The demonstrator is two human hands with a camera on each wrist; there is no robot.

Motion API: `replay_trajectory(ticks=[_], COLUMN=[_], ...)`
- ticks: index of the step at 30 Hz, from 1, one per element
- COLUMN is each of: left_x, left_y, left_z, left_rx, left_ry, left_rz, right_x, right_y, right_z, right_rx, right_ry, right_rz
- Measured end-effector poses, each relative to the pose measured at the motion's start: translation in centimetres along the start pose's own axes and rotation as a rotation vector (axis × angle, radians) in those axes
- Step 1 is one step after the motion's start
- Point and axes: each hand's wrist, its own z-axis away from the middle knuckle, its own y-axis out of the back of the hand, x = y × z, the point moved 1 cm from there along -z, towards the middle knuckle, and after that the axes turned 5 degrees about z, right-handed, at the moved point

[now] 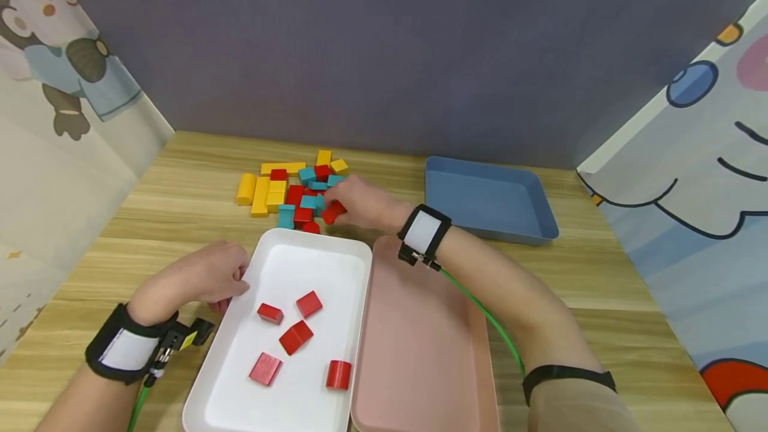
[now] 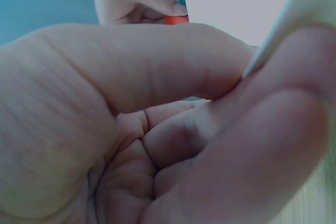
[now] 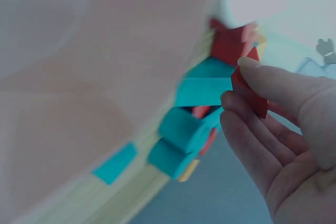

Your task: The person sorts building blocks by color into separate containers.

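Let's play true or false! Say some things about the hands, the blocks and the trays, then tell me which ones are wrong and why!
1. The right hand holds a red block. True.
2. The left hand pinches the edge of the white tray. True.
3. The pink tray is full of yellow blocks. False: no blocks show in it.
4. The blocks in the white tray are all red. True.
5. In the head view, the blue tray is left of the white tray. False: it is farther back and to the right.
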Motion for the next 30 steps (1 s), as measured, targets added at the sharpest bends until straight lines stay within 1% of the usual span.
replay_trajectory(ticks=[3, 7, 10, 13, 17, 21, 26, 30], left_x=[0.0, 0.0, 0.0, -0.1, 0.0, -0.1, -0.1, 0.0], left_y=[0.0, 0.0, 0.1, 0.1, 0.1, 0.1, 0.1, 0.1], left_z=[-0.1, -0.1, -0.1, -0.1, -0.1, -0.1, -0.1, -0.1], left_rx=[-0.001, -0.001, -0.002, -0.004, -0.004, -0.005, -0.012, -0.014], left_ry=[-0.002, 0.000, 0.006, 0.000, -0.004, -0.008, -0.003, -0.002], left_rz=[-0.004, -0.001, 0.005, 0.005, 0.005, 0.005, 0.005, 0.006], right_x=[-1.3, -3.8, -6.0, -8.3, -10.8, -12.5, -13.9, -14.7], right_y=[0.8, 1.6, 1.8, 1.6, 0.7, -0.6, -2.3, -3.4], right_z=[0.3, 0.9, 1.6, 2.5, 3.8, 4.8, 5.5, 5.8], right_rx=[0.007, -0.023, -0.065, -0.129, -0.207, -0.252, -0.318, -0.372], right_ry=[0.037, 0.120, 0.198, 0.279, 0.401, 0.508, 0.583, 0.602], right_rz=[0.029, 0.065, 0.071, 0.076, 0.088, 0.096, 0.123, 0.142])
